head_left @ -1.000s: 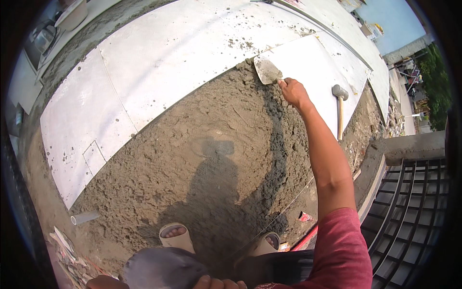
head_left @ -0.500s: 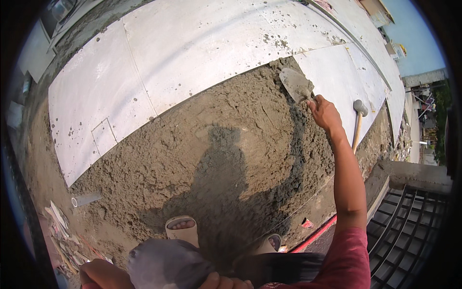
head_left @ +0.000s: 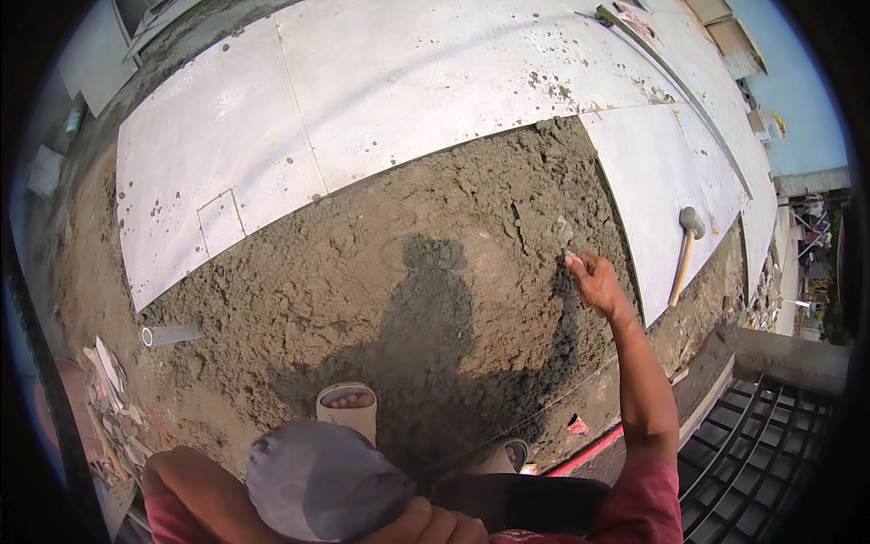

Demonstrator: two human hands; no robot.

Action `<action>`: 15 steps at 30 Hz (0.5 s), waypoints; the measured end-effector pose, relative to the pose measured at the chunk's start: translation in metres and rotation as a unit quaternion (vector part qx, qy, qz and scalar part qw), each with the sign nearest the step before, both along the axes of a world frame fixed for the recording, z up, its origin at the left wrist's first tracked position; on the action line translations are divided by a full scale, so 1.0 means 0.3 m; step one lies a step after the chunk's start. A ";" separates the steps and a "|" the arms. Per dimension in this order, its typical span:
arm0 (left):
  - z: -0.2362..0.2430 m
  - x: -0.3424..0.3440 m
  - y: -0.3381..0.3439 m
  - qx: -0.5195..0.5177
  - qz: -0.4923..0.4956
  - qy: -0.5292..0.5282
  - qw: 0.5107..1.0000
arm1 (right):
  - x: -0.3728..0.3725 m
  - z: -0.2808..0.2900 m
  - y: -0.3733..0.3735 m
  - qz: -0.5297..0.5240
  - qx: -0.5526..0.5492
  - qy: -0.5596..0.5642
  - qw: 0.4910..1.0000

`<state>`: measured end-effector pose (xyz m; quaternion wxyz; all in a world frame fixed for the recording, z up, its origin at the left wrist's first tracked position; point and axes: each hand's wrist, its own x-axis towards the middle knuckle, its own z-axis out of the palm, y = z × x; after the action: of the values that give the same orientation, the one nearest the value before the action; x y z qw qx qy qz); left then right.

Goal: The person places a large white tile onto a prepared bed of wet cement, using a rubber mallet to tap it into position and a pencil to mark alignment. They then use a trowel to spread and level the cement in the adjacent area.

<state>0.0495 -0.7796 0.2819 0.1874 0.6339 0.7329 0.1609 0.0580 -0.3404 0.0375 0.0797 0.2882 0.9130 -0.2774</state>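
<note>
The right hand (head_left: 596, 283) is reaching over the grey mortar bed (head_left: 390, 272), gripping a trowel (head_left: 564, 232) whose mortar-caked blade is lying edge-on just beyond the fingertips, near the large pale tile (head_left: 666, 181). A rubber mallet (head_left: 686, 245) is lying on that tile. The left hand (head_left: 426, 524) is resting on a knee, holding nothing.

A rubber mallet (head_left: 686, 243) lies on the pale slab (head_left: 666, 177) right of the grip; a pipe stub (head_left: 169, 335) sits far left.
</note>
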 end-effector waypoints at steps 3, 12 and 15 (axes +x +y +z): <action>-0.002 -0.031 0.002 0.032 -0.028 0.007 0.999 | -0.046 0.130 -0.112 0.012 -0.056 -0.078 0.995; 0.249 -0.190 0.031 -0.134 -0.464 0.874 -0.055 | -0.390 0.219 -0.575 0.233 0.117 -0.125 0.957; 0.215 -0.156 0.017 -0.071 -0.460 0.877 -0.122 | -0.345 0.261 -0.546 0.193 0.189 -0.053 0.961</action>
<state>0.0028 -0.7744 0.3463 0.5466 -0.3877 0.2054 0.7133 -0.0454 -0.5042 0.1158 0.1244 0.1309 0.9815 -0.0633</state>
